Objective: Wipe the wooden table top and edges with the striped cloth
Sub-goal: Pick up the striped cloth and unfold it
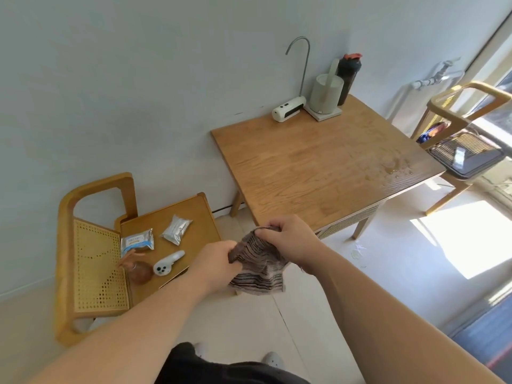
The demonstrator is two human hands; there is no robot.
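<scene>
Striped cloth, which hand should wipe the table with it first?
Probably the right hand: it grips the striped cloth by the near corner of the wooden table. The left hand holds it farther off, toward the chair.

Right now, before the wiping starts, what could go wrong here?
The water drops near the right edge of the wooden table could get pushed off onto the floor. The kettle, dark bottle and white dispenser crowd the back corner, so a sweep of the striped cloth might knock them.
</scene>
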